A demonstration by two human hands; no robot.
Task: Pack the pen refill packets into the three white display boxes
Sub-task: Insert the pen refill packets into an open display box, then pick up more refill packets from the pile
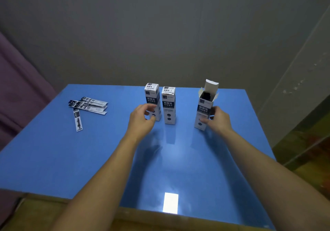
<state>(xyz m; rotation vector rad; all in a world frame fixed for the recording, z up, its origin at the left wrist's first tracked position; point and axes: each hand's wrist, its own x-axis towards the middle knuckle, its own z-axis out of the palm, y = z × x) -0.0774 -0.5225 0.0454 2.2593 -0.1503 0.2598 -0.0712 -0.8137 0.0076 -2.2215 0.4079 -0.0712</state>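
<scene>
**Steady the open box, then open the next**

My right hand (pixel 217 119) grips the right box (pixel 205 113) low on its side, thumb in front and fingers curled round the far edge. That box stands upright near the right side of the blue table (pixel 53 159) with its top flap up, and something dark shows in its mouth; I judge it is refill packets already in, though I cannot tell how many. My left hand (pixel 142 117) is at the front of the left box (pixel 153 101), fingers curled loosely; the blur there means I cannot tell whether it truly holds the box or only touches it. The middle box (pixel 168 105) stands just beside the left one, and both have their tops closed.

The loose packets (pixel 88 105) lie in a small fan well to the left, one of them turned toward me.

As I read it, the step in hand is getting a second box ready for filling. To do it well I would grip the left box by its narrow sides, not its face, so it does not tip into its neighbour. These cartons are tall and light, so I would press down slightly while lifting the flap. I would also pull it clear of the middle box first, then bring it nearer the packets to shorten each reach.
</scene>
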